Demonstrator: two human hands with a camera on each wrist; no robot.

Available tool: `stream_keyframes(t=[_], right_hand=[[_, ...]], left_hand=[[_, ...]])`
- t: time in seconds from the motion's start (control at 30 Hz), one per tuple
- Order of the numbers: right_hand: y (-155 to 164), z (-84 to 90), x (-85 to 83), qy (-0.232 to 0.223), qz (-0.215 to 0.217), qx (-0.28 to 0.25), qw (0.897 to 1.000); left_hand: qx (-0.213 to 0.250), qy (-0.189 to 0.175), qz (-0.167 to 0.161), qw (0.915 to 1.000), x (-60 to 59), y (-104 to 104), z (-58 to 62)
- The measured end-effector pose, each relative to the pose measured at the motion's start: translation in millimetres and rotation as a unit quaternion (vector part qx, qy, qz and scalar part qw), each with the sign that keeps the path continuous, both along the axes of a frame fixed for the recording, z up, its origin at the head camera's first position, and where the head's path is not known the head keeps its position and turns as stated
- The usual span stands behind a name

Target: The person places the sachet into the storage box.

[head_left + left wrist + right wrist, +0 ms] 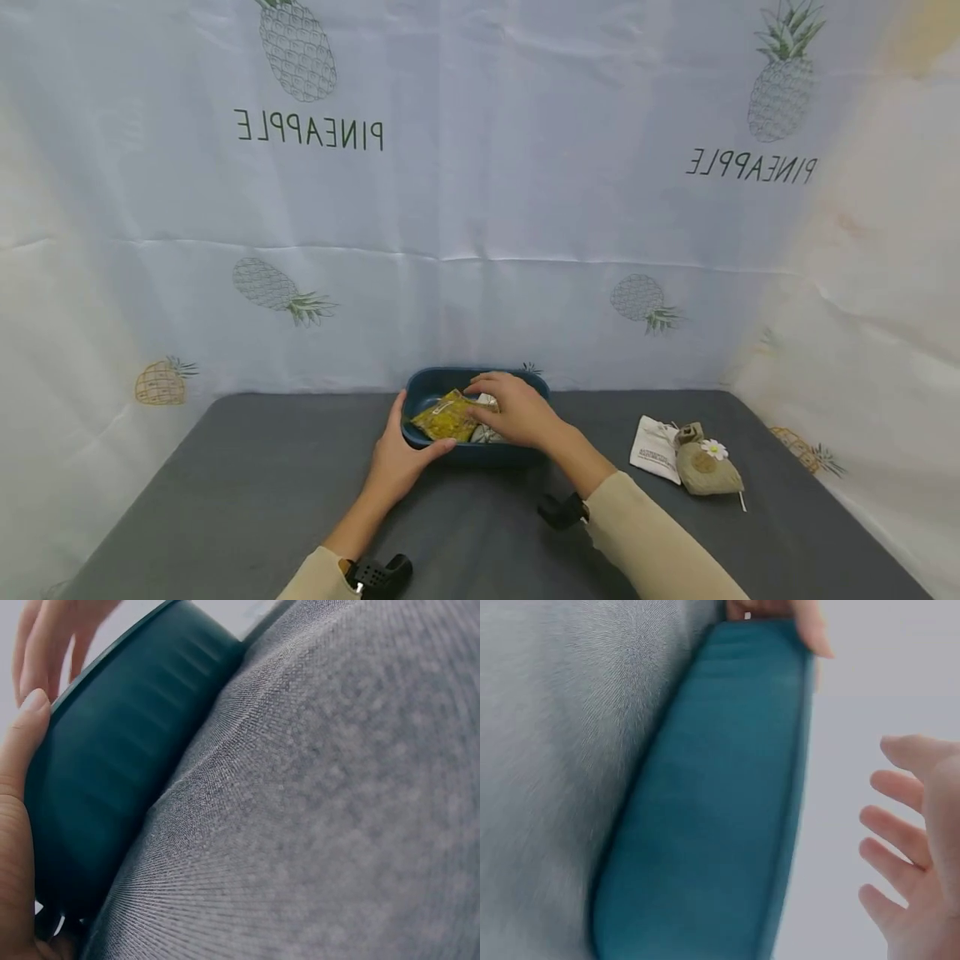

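A dark blue tub (438, 380) stands at the back middle of the grey table. In it lie a yellow packet (447, 418) and a pale packet (486, 432). My left hand (411, 440) grips the tub's near left corner, thumb along the front wall and fingers round the left side. The left wrist view shows the thumb (21, 742) at the rim of the tub (127, 765). My right hand (512, 410) lies over the tub with relaxed fingers above the packets; whether it touches them is unclear. In the right wrist view its fingers (900, 847) are spread beside the tub (712, 810).
A white sachet (654, 447) and a beige cloth pouch with a daisy (705, 468) lie on the grey table (225, 483) to the right of the tub. A pineapple-print sheet (480, 208) hangs close behind the tub and along both sides.
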State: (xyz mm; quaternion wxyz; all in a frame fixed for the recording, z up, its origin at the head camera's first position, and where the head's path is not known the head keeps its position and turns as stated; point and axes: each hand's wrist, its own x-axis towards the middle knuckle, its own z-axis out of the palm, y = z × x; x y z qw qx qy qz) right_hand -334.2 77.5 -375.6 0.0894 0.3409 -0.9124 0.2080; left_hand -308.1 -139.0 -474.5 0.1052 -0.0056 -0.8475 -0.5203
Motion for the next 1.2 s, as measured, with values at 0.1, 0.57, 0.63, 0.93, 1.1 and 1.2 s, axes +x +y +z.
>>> stream_keyframes(t=[0.1,0.57,0.63,0.93,1.1,1.2], right_hand=[[15,6.2,11.2,0.024,-0.022,-0.04,0.999],[96,12.3,44.2,0.07,-0.104,-0.091,0.988],[109,9.2,46.5,0.076,-0.121,-0.099,0.985],[154,-13.6,45.1,0.059,-0.194,-0.157,0.967],[167,-28.8,36.3,0.038,-0.232,-0.154,0.96],[173,-37.7,32.9,0.039,-0.244,-0.136,0.959]], left_hand=[[-0.01,-0.005,0.007,0.9999,0.7,-3,0.6],[-0.027,-0.01,0.011,0.9995,0.2,-2,1.8],[-0.027,-0.008,0.011,0.9995,-0.5,1,1.9],[-0.021,-0.011,0.003,0.9997,-2.6,3,-0.4],[-0.025,-0.014,0.003,0.9996,-1.9,1,0.9],[-0.027,-0.016,0.0,0.9995,-1.6,0,1.5]])
